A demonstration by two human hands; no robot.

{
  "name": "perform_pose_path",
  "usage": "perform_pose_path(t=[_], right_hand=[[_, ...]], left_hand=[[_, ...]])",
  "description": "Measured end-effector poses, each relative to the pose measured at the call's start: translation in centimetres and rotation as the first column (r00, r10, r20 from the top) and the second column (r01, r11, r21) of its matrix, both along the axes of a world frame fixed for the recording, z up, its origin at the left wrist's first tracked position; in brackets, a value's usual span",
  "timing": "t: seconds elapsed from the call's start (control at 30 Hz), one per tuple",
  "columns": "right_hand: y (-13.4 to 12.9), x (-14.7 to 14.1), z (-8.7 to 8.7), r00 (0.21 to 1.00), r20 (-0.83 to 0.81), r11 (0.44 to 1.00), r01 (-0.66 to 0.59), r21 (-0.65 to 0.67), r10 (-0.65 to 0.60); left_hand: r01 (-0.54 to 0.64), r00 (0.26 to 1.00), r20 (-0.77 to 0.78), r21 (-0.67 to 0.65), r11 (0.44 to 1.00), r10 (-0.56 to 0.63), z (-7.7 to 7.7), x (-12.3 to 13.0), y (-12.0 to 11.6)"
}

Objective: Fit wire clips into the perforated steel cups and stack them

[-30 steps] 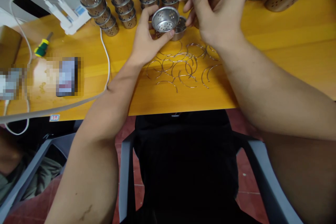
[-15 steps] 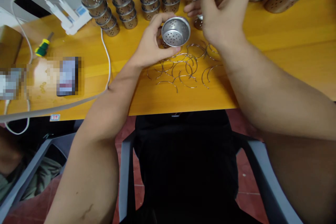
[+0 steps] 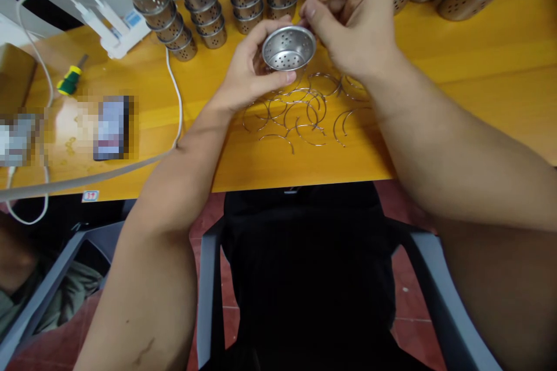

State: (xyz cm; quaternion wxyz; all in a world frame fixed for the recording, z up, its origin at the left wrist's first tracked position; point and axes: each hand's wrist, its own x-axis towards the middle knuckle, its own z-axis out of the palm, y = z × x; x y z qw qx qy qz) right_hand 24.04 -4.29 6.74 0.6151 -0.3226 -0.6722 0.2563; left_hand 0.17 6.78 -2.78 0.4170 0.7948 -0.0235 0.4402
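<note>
Tilted so that its opening faces me, a perforated metal cup (image 3: 288, 49) is held above the table by my left hand (image 3: 246, 69). My left thumb lies along the near side, with the fingers curled behind it. My right hand (image 3: 354, 26) is closed in a pinch at the cup's right rim; anything between its fingertips is too small or hidden to make out. Below both hands, several thin curved wires (image 3: 275, 137) lie loosely on the table, some overlapping.
Stacks of similar perforated cups (image 3: 202, 6) line the back of the wooden table (image 3: 243, 168). To the left are a white power strip (image 3: 126, 35), a cable (image 3: 174, 81), a green and yellow screwdriver (image 3: 70, 80) and a phone (image 3: 112, 127). Chair armrests flank me.
My right hand has come down and left to the cup's rim, its fingers closing into a pinch. In my left hand the cup has shifted slightly in tilt.
</note>
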Motion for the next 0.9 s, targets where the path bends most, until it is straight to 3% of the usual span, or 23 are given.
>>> perform_pose_path(t=[0.1,0.2,0.27,0.33,0.4,0.47,0.5,0.57,0.67,0.8,0.9], right_hand=[[0.8,0.1,-0.9,0.996,-0.039,0.996,-0.080,-0.040,0.079],[1.3,0.0,-1.5,0.994,-0.056,0.995,-0.094,-0.034,0.092],[1.7,0.1,-1.8,0.993,-0.054,0.992,-0.104,-0.067,0.101],[2.1,0.2,-2.1,0.992,-0.074,0.988,-0.107,-0.108,0.100],[2.4,0.3,-2.3,0.991,-0.097,0.988,-0.105,-0.112,0.095],[2.5,0.3,-2.4,0.987,-0.113,0.988,-0.126,-0.088,0.116],[2.5,0.3,-2.4,0.982,-0.128,0.985,-0.148,-0.082,0.137],[2.3,0.0,-2.1,0.968,-0.196,0.979,-0.181,-0.097,0.159],[1.8,-0.5,-1.4,0.935,-0.329,0.972,-0.186,-0.146,0.130],[1.8,-0.4,-1.0,0.937,-0.343,0.978,-0.133,-0.160,0.071],[2.5,0.5,-1.7,0.977,-0.194,0.985,-0.117,-0.130,0.090]], left_hand=[[0.017,0.994,0.106,0.024,1.000,-0.019,0.2,0.7,-1.3],[-0.103,0.995,-0.015,-0.137,0.985,0.102,0.7,0.8,-2.7],[-0.137,0.989,-0.076,-0.161,0.977,0.126,0.7,0.6,-2.6],[-0.108,0.993,-0.060,-0.107,0.988,0.102,0.2,0.2,-1.2],[-0.062,0.996,0.071,-0.005,0.998,0.062,-0.5,-0.1,0.7],[0.054,0.996,-0.073,0.133,0.990,-0.045,-0.9,-0.1,1.8],[0.065,0.996,-0.077,0.143,0.988,-0.054,-0.9,0.0,1.8],[-0.032,0.999,0.043,-0.010,0.999,0.033,-0.6,0.3,0.9],[-0.044,0.999,-0.005,-0.119,0.992,0.044,0.1,0.8,-1.3],[-0.054,0.998,0.015,-0.049,0.997,0.055,0.5,0.7,-2.4],[-0.190,0.981,0.045,-0.013,0.982,0.190,1.0,0.3,-3.2]])
